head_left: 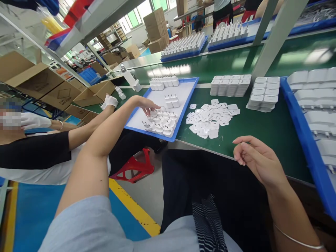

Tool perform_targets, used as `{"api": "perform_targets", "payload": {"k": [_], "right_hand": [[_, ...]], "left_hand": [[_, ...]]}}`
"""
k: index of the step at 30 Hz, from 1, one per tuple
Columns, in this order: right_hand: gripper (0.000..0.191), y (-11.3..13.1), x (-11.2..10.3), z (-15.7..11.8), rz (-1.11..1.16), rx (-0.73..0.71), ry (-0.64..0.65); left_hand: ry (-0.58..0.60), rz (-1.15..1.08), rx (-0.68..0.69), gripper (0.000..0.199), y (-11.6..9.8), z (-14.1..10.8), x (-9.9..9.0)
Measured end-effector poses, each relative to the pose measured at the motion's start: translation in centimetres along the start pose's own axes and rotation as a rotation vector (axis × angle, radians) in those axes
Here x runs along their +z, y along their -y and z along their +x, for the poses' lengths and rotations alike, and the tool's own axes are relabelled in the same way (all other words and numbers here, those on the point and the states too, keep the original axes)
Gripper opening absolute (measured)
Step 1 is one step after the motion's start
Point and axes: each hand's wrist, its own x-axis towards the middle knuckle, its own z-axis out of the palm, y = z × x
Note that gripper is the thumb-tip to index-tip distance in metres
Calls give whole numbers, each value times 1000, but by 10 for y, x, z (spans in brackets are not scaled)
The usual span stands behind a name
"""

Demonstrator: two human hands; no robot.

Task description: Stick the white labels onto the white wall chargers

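Observation:
My left hand (147, 104) reaches over a blue-rimmed tray (187, 105), its fingers apart and pointing down at a cluster of white plug chargers (165, 123) with metal pins. Its fingertips are close to the rear chargers; whether they touch one is hard to make out. Near the bench's front edge, my right hand (258, 161) is held with loosely bent fingers and nothing visible in them. Between the hands lies a loose heap of thin white square plates (210, 117). Neat stacks of similar plates (231, 85) stand behind it.
Another blue tray (296, 122) of white housings borders my right side. More filled trays (183, 45) stand across the green bench (283, 140). A metal post (278, 38) rises at the back right. To my left sits a co-worker with a white-gloved hand (109, 101), near a red stool (139, 166).

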Motion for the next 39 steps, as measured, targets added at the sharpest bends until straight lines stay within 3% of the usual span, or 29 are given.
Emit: {"api": "perform_targets", "payload": {"k": [3,10,18,26,29,33,39], "right_hand": [[21,0,1,1,-5,-11,3],[23,0,3,1,-35,-42,12],[21,-1,3,1,-28,-38,49],[20,-1,4,1,-27,-59,40],[20,-2,4,1,-32,-79,44],[19,-4,3,0,-35,-99,44],[17,-6,3,-1,-49,-118,44]], "left_hand": [[-12,21,-30,85,-6,5,0],[-180,42,34,77,-26,12,16],[-260,70,148,58,-52,-13,13],[-92,78,343,51,-90,-28,27],[-147,111,357,39,-90,-26,21],[-287,207,263,21,-89,-16,21],[-165,210,333,28,-95,-22,25]]}}
